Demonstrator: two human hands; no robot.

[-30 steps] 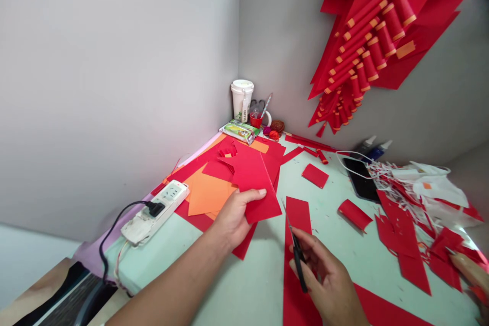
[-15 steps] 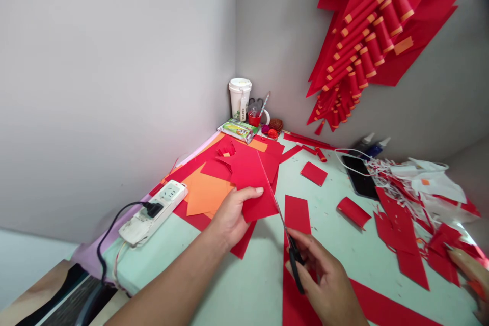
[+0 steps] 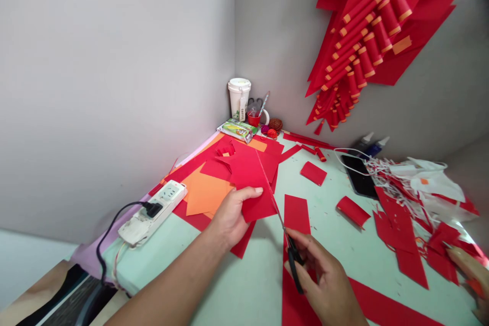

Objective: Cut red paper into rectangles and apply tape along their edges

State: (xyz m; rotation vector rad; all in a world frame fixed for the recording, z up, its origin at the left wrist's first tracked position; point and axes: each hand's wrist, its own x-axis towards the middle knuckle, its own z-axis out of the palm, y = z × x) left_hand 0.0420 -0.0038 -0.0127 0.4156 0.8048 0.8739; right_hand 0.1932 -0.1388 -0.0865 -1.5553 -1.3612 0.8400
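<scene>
My left hand (image 3: 236,218) is closed on a sheet of red paper (image 3: 250,168), thumb on top and fingers underneath. In my right hand (image 3: 324,270) is a pair of scissors (image 3: 295,260) with black handles. The blades lie along the sheet's right edge, close to its lower right corner. Beneath the right hand a long red paper strip (image 3: 297,214) rests on the table. Under and behind the held sheet are orange paper (image 3: 202,193) and more red pieces.
A white power strip (image 3: 153,214) with a black plug sits at the left edge. Behind stand a white cup (image 3: 239,99) and a red cup (image 3: 253,119). A phone (image 3: 359,177) and paper scraps (image 3: 405,239) lie at right, near another person's hand (image 3: 464,265). Red paper firecrackers (image 3: 353,66) hang on the wall.
</scene>
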